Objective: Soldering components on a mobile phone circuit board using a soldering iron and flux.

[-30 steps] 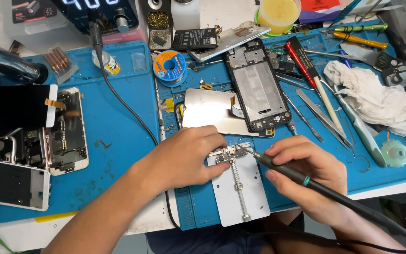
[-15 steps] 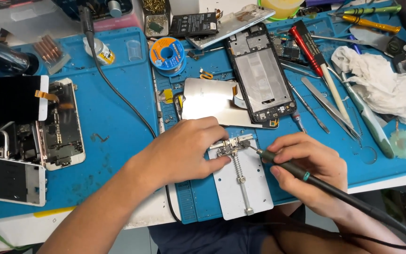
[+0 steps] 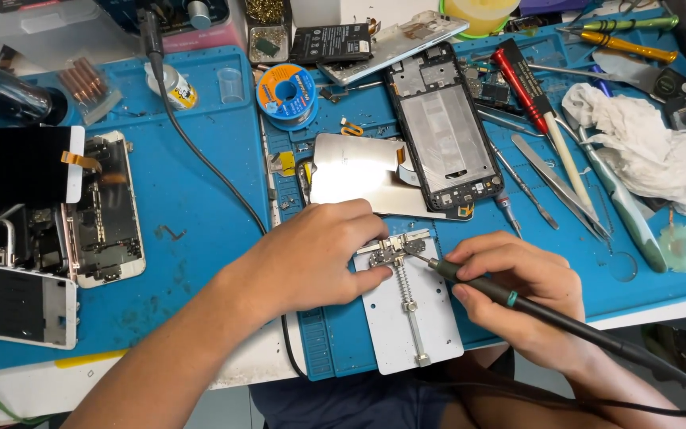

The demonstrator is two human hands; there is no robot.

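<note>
A small metal circuit part [image 3: 391, 253] sits clamped at the top end of a white rectangular holder plate with a sprung centre rail [image 3: 410, 310], which lies on the near edge of the blue silicone work mat [image 3: 200, 222], close in front of the person so both hands reach it easily. The right hand [image 3: 518, 294] pinches a black pen-shaped soldering iron with a green ring [image 3: 486, 287] like a pencil, its fine tip touching the part from the right, its cable trailing off to the lower right. The left hand [image 3: 315, 258] lies palm down, fingers curled together and pressed on the plate's left edge, seemingly to steady it. Just beyond lie a bare silver metal sheet [image 3: 359, 183] and a stripped black phone frame [image 3: 442, 127]. A blue spool of solder wire [image 3: 286, 94] waits behind them, tweezers [image 3: 553, 184] to the right, and opened phones [image 3: 105, 210] at far left.
</note>
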